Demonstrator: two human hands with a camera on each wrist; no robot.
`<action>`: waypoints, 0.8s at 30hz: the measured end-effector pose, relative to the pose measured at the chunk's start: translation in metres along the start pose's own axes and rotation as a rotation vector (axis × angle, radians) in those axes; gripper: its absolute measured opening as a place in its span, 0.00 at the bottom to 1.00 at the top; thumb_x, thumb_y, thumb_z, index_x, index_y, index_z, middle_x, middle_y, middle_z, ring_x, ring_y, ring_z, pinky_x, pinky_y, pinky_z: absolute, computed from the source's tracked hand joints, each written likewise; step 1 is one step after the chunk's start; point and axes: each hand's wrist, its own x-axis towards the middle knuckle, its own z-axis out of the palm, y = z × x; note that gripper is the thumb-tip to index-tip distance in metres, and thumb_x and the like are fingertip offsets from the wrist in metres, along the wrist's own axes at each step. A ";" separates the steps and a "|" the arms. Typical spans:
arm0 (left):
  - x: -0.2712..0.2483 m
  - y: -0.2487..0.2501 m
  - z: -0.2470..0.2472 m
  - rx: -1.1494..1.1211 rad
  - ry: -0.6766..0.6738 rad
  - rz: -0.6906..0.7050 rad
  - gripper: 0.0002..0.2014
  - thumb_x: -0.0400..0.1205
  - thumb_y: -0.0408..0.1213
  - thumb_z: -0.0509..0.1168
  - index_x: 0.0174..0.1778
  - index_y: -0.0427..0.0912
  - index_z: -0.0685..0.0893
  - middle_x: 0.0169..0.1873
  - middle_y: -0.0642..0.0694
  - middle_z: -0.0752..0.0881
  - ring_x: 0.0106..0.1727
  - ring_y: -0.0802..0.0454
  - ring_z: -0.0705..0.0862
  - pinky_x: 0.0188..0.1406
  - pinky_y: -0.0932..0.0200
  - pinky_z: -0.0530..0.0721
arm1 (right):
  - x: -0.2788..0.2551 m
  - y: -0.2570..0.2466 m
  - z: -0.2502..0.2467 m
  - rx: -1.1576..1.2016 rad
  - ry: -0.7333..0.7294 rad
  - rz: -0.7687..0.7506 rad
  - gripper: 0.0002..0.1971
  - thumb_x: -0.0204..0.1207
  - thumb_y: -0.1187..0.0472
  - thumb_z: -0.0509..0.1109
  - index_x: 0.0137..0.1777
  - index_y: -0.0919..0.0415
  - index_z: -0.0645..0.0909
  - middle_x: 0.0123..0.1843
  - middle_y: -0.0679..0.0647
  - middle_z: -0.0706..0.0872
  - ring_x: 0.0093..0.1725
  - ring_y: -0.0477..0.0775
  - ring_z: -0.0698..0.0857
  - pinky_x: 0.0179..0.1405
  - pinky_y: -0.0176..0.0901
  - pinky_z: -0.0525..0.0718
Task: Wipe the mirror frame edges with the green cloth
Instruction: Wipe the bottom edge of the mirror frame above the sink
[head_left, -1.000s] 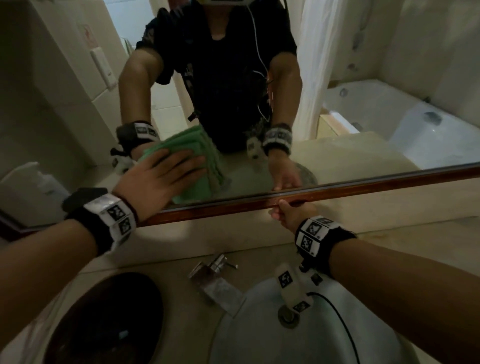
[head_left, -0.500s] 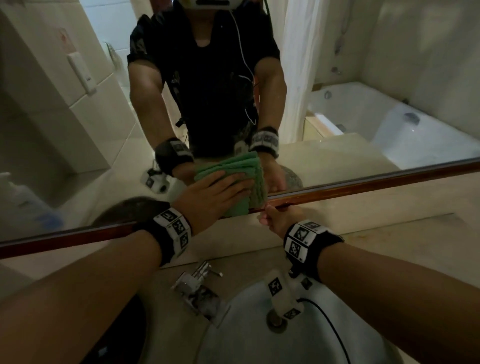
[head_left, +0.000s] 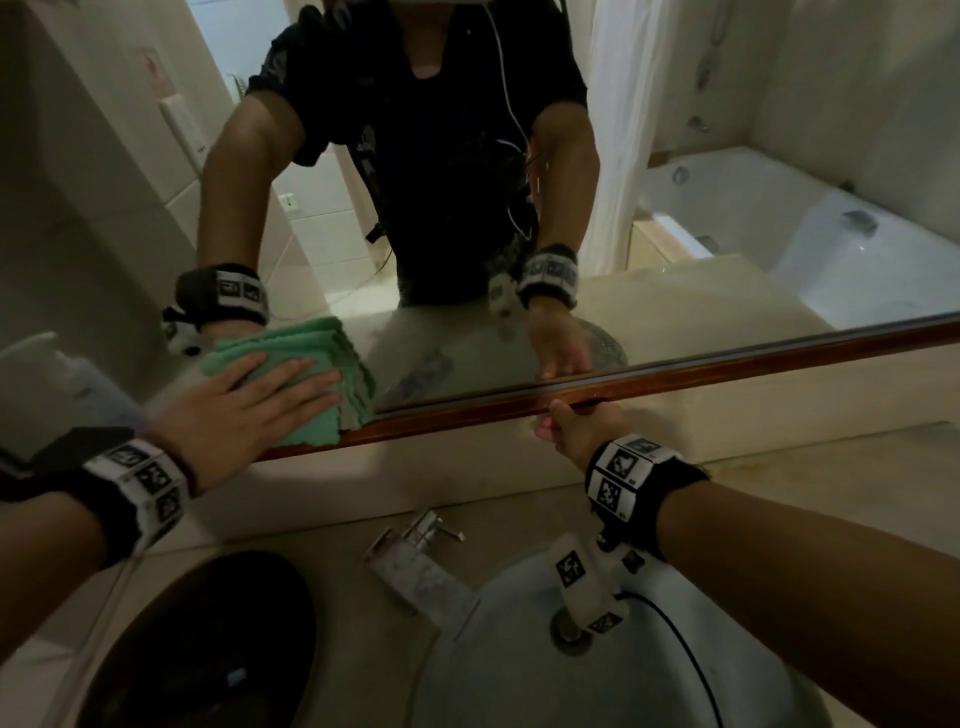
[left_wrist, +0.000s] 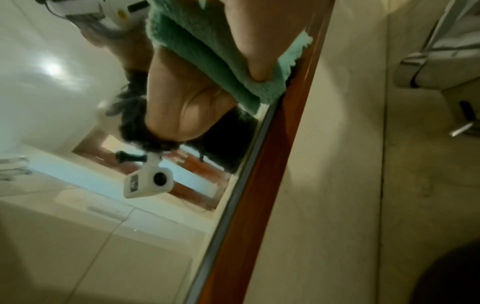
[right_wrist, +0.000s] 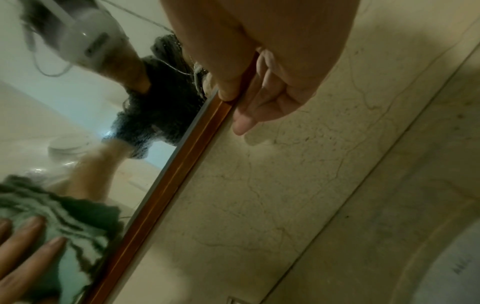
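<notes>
The green cloth (head_left: 306, 428) is folded and lies against the lower mirror glass and the brown wooden mirror frame (head_left: 727, 370). My left hand (head_left: 234, 410) presses it there with flat, straight fingers. In the left wrist view the cloth (left_wrist: 213, 61) laps over the frame (left_wrist: 259, 185) under my left hand (left_wrist: 182, 98). To the right, my right hand (head_left: 582, 426) pinches the bottom rail, thumb on its front and fingers curled under it. The right wrist view shows that right hand (right_wrist: 272, 61) gripping the frame (right_wrist: 179, 174), with the cloth (right_wrist: 78, 236) further along.
Below the mirror runs a beige stone counter with a chrome faucet (head_left: 415, 566) and a white basin (head_left: 519, 675). A dark round bowl (head_left: 208, 639) sits at the lower left. A blurred soap dispenser (head_left: 67, 374) stands at the far left. The mirror reflects a bathtub.
My left hand slid the cloth right along the frame toward my right hand, then back left to where it is now. My right hand stayed on the frame.
</notes>
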 end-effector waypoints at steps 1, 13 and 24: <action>0.011 0.009 0.003 -0.005 0.022 0.021 0.32 0.82 0.29 0.54 0.83 0.44 0.53 0.84 0.45 0.41 0.83 0.44 0.38 0.81 0.44 0.38 | -0.001 -0.001 0.000 -0.008 -0.005 0.007 0.15 0.85 0.63 0.61 0.35 0.62 0.77 0.34 0.54 0.86 0.31 0.50 0.88 0.21 0.33 0.76; 0.161 0.057 -0.020 -0.073 0.056 0.253 0.31 0.79 0.39 0.64 0.79 0.44 0.65 0.79 0.48 0.66 0.80 0.46 0.64 0.80 0.47 0.51 | -0.003 -0.003 -0.018 -0.083 -0.007 0.025 0.15 0.81 0.59 0.68 0.33 0.63 0.81 0.31 0.54 0.89 0.42 0.56 0.92 0.44 0.51 0.86; 0.268 0.110 -0.053 -0.033 0.124 0.173 0.29 0.76 0.46 0.71 0.75 0.49 0.74 0.75 0.52 0.74 0.76 0.49 0.71 0.77 0.49 0.53 | -0.015 -0.027 -0.084 -0.310 0.059 -0.091 0.11 0.82 0.62 0.62 0.37 0.59 0.76 0.41 0.61 0.87 0.37 0.60 0.86 0.39 0.47 0.90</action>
